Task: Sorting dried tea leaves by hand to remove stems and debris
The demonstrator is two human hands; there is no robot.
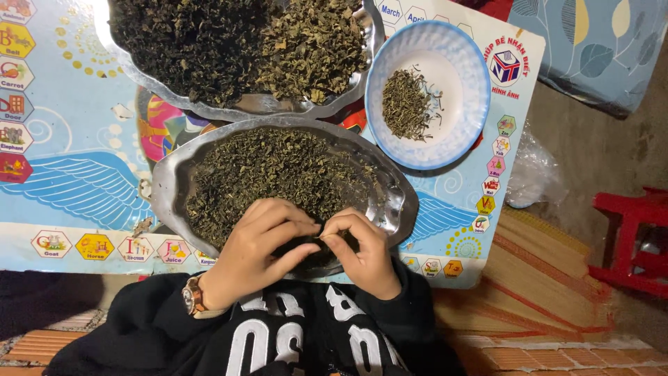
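Two bare hands, left hand (254, 247) and right hand (362, 251), pinching one crinkly dried leaf (321, 237) over oval metal tray (170, 181)

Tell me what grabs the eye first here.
Two hands, left hand and right hand, pinch together over a silver tray heaped with dried leaves, centre frame. Above sits a second tray; to its right, a blue-rimmed bowl.
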